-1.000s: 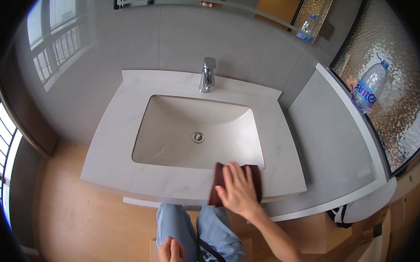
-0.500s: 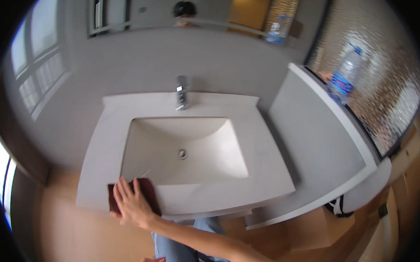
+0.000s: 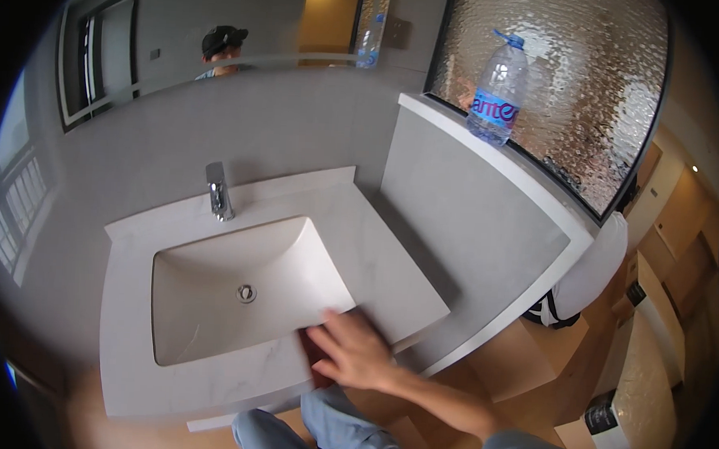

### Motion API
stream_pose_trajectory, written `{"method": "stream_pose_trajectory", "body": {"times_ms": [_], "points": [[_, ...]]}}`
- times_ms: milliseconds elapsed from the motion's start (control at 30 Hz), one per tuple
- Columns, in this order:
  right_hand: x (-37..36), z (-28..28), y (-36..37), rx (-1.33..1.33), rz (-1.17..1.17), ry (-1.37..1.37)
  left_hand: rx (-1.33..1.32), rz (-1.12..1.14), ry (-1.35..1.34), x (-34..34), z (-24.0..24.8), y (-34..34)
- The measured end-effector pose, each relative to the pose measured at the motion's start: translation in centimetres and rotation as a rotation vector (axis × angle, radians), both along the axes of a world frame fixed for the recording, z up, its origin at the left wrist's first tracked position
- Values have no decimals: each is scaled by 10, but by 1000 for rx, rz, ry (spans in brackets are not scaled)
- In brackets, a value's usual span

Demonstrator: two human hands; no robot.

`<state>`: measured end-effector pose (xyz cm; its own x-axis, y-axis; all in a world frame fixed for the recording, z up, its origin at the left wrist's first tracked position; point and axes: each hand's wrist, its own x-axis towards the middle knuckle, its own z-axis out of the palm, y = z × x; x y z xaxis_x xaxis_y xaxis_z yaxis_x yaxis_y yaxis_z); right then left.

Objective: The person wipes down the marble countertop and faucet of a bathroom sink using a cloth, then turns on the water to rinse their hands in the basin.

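My right hand (image 3: 355, 353) lies on the front strip of the marbled white countertop (image 3: 390, 262), near the right front corner of the sink. Beneath its palm and fingers is a dark red cloth (image 3: 311, 349), pressed flat, with its edges showing at either side. The fingers look slightly spread and smeared by motion. Just beyond them is the rectangular white sink (image 3: 213, 266) with a round metal drain (image 3: 246, 293). A chrome faucet (image 3: 220, 193) stands behind the basin. My left hand is out of sight.
At the right, a grey half wall (image 3: 465, 205) with a white ledge rises beside the countertop. A large clear water bottle (image 3: 498, 94) with a blue cap stands there, before textured glass (image 3: 591, 66). A mirror (image 3: 167, 31) hangs behind. Cardboard boxes (image 3: 641, 397) lie at lower right.
My right hand has slid the cloth rightward along the counter's front, from the sink's left front corner to its right one. My left hand has dropped out of view. The view has turned right.
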<state>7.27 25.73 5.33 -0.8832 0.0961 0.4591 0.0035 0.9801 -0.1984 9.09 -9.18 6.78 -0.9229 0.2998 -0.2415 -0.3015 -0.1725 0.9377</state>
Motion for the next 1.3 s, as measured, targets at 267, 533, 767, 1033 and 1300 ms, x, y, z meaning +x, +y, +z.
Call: {"method": "stream_pose_trajectory", "body": {"times_ms": [267, 533, 767, 1033, 1300], "points": [[61, -3, 136, 119, -384, -189, 894, -377, 234, -28, 99, 50], [-46, -14, 198, 42, -484, -341, 1331, -711, 108, -14, 159, 18], [-126, -10, 226, -22, -586, -354, 1394, -698, 156, 7, 171, 4], [-110, -18, 221, 3, -524, -318, 1792, -878, -397, -10, 165, 11], [-68, -17, 170, 40, -403, -257, 1980, -807, -426, -6, 149, 26]]}}
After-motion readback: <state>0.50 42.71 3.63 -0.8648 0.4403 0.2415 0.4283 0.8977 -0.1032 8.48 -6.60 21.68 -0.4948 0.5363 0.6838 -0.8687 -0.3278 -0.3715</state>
